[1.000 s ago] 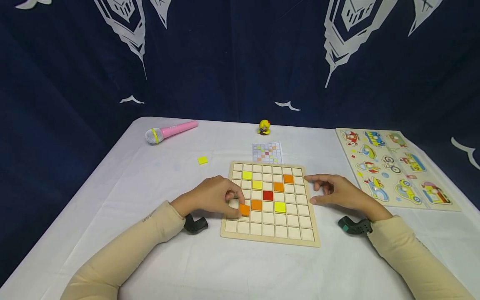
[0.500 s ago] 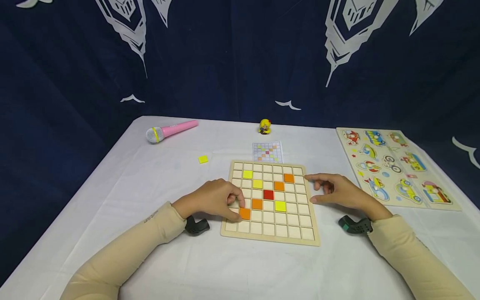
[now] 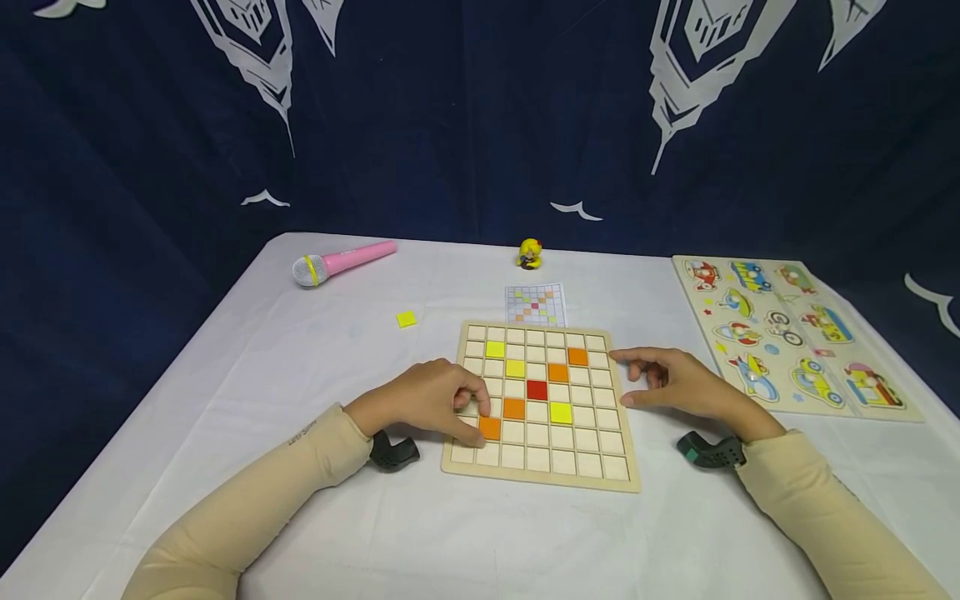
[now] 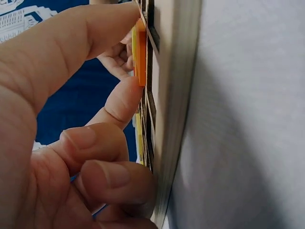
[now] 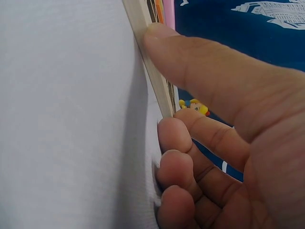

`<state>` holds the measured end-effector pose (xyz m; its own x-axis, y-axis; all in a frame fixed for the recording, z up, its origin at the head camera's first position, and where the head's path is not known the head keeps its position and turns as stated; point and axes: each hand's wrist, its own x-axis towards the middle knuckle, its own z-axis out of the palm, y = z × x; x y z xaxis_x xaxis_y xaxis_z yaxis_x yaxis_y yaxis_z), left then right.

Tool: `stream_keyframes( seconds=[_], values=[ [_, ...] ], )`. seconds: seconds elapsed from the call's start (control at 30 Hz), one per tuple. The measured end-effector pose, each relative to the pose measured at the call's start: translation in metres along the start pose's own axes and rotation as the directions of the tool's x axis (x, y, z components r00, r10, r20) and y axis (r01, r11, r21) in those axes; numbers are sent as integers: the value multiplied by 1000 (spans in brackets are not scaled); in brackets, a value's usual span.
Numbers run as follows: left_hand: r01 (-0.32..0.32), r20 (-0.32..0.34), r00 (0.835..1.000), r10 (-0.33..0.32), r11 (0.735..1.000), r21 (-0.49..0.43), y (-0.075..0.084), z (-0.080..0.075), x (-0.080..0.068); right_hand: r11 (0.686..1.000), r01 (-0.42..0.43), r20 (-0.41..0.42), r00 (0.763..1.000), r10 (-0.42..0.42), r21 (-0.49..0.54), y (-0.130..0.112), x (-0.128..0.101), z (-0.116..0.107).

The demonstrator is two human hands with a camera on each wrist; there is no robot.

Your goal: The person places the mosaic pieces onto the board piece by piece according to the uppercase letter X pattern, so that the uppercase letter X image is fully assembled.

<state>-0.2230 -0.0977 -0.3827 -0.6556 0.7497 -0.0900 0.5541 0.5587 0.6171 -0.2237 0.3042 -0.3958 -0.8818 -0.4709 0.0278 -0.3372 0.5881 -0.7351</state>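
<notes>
A wooden grid board (image 3: pixel 525 479) lies on the table with several orange and yellow square tiles and one red tile (image 3: pixel 537 390) in its cells. My left hand (image 3: pixel 431 400) reaches over its left side, thumb and index finger pinching two opposite edges of an orange tile (image 3: pixel 490 428) that sits at a lower-left cell. The left wrist view shows that orange tile (image 4: pixel 141 57) between the thumb and index fingertip. At the board's right edge, my right hand (image 3: pixel 671 382) touches the rim with extended thumb and index finger; its other fingers are bent.
A loose yellow tile (image 3: pixel 406 319) lies left of the board. Behind it are a printed pattern card (image 3: pixel 535 305) and a small yellow-haired figurine (image 3: pixel 529 254). A pink toy microphone (image 3: pixel 343 263) is at back left, a picture puzzle board (image 3: pixel 795 342) at right.
The orange tile, tilted in my left hand a second ago, has gone down flat at its cell. The left fingers have lowered slightly with it; the right hand stays still.
</notes>
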Motion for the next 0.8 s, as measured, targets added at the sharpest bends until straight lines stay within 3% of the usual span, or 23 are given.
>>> stream_keyframes(
  seconds=[0.1, 0.23, 0.5, 0.57, 0.63, 0.8],
  values=[
    [-2, -17, 1000, 2, 999, -47, -4, -2, 2, 1000, -4, -3, 1000, 4, -4, 0, 0, 0],
    [-16, -90, 996, 6, 993, -116, -16, -6, 5, 1000, -5, -5, 1000, 5, -5, 1, -1, 0],
    [-50, -261, 965, 2, 983, -175, -53, -20, 7, 1000, -4, -2, 1000, 4, -11, 2, -1, 0],
    [-44, -319, 948, -13, 984, -170, -62, -24, 5, 1000, -8, 0, 1000, 8, -8, 2, -1, 0],
    [-21, -390, 920, -38, 989, -145, -70, -29, 3, 1000, -10, 0, 1000, 10, -8, 2, -1, 1],
    [120, -556, 821, -129, 991, -52, -89, -44, -6, 1000, -10, 1, 1000, 10, -4, 1, -1, 1]
  ],
)
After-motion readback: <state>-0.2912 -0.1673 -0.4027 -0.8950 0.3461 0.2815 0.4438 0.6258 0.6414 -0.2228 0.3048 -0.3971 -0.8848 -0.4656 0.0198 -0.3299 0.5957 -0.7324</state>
